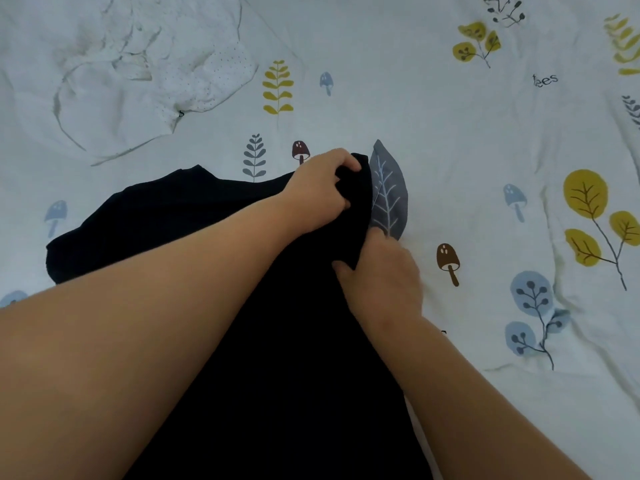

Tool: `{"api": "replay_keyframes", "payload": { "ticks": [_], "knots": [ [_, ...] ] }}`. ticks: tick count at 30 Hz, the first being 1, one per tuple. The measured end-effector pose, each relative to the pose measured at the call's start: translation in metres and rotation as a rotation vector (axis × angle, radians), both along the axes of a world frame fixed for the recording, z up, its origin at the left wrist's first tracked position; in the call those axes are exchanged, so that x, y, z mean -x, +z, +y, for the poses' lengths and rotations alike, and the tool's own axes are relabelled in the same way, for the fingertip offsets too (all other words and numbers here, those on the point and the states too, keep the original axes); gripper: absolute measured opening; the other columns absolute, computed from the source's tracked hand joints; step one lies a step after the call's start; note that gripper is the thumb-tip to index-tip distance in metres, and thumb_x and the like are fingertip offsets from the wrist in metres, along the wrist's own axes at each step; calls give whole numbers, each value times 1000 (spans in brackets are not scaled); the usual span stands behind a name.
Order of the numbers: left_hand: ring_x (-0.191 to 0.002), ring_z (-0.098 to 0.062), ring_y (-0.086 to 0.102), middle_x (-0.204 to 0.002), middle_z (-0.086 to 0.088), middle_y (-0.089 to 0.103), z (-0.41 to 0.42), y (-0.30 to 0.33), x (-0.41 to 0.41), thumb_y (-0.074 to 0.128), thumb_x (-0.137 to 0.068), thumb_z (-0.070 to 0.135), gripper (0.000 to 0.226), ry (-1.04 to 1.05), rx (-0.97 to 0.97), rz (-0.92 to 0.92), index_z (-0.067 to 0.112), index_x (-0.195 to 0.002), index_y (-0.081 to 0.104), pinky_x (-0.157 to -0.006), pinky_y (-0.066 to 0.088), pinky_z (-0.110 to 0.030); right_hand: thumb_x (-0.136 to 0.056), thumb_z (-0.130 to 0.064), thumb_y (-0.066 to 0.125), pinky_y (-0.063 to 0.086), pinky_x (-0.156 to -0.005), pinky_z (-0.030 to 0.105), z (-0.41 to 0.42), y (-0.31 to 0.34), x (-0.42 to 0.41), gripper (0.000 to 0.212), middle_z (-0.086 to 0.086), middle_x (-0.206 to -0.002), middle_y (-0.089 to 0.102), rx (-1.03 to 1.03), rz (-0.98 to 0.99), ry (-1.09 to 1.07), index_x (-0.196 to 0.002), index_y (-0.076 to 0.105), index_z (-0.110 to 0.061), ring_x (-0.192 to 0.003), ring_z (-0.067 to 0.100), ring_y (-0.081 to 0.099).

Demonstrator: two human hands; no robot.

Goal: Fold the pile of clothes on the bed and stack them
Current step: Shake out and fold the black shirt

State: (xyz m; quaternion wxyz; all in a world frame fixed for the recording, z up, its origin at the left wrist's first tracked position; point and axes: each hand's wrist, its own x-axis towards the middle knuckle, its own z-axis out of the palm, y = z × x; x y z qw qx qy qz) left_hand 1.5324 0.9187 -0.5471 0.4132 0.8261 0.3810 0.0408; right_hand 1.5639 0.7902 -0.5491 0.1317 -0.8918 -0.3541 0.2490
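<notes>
A black garment (166, 220) lies spread on the bed, running from the middle of the view down to the bottom edge. My left hand (318, 192) reaches across it and is shut on the garment's far right corner. Just below, my right hand (381, 282) grips the same right edge, thumb on the cloth. My forearms hide much of the garment's middle. A crumpled white garment (138, 74) with small dotted holes lies at the top left, apart from the black one.
The bed sheet (485, 150) is pale with printed leaves and mushrooms and fills the whole view. Its right half carries only wrinkles and prints.
</notes>
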Motion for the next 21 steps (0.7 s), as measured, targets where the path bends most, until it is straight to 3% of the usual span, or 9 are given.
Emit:
{"api": "replay_keyframes", "payload": {
  "ticks": [2,4,6,8,10,13,16,18,21],
  "knots": [
    [-77,-9,47,-73,18,44,1,0,-13,60,-78,-5,37,15,-68,-62,13,-110,62,-68,33,-11,-89,-18,51,37,-64,32,3,-1,-10,13,13,-94,61,-80,-2,-25,-96,58,-8,-87,32,58],
    [-68,-5,47,-67,19,44,0,4,-26,60,-77,-5,31,89,-115,-175,13,-102,65,-63,35,-9,-88,-11,48,34,-59,30,2,0,-27,12,11,-77,58,-141,-15,-98,-81,57,-7,-74,32,56],
    [-62,1,44,-65,18,44,-1,7,-37,59,-78,-3,29,115,-136,-249,12,-103,63,-63,36,-7,-88,-6,45,26,-49,29,1,3,-43,17,3,-64,47,-174,-38,-139,-72,49,-8,-59,20,46],
    [-71,-1,49,-79,11,56,-3,7,-44,57,-83,0,32,70,-143,-223,13,-113,58,-74,40,-14,-89,-4,41,24,-48,27,0,2,-49,13,0,-65,43,-168,-45,-141,-78,47,-8,-58,16,41],
    [-96,-15,54,-113,-2,58,-7,1,-43,57,-87,9,41,3,-236,-83,16,-127,47,-87,39,-25,-92,-7,39,29,-54,27,1,1,-46,9,2,-77,47,-144,-81,-123,-96,47,-9,-67,17,43],
    [-124,-26,43,-144,-8,38,-23,-9,-22,53,-90,17,50,-48,-545,11,18,-139,40,-97,33,-37,-94,-15,43,34,-77,33,-2,-5,-33,44,14,-122,45,-114,-276,-29,-137,33,-10,-103,26,43],
    [-141,-22,23,-155,-3,21,-35,-25,13,40,-96,24,50,-190,-645,59,24,-145,31,-111,17,-41,-96,-28,41,25,-108,42,-8,-12,-19,61,15,-154,15,-109,-322,183,-149,16,-13,-142,29,15],
    [-146,-19,2,-159,2,3,-34,-38,37,30,-100,36,53,-297,-607,298,31,-149,11,-115,1,-45,-98,-37,32,10,-115,43,-12,-18,-16,62,8,-158,-1,34,-310,367,-150,7,-16,-146,24,-5],
    [-145,-18,-5,-159,3,-4,-28,-41,59,25,-98,46,58,-344,-547,468,32,-149,-1,-114,-5,-49,-99,-42,26,4,-116,46,-14,-19,-17,62,6,-158,-6,187,-287,453,-150,0,-19,-145,23,-10]
  ]
}}
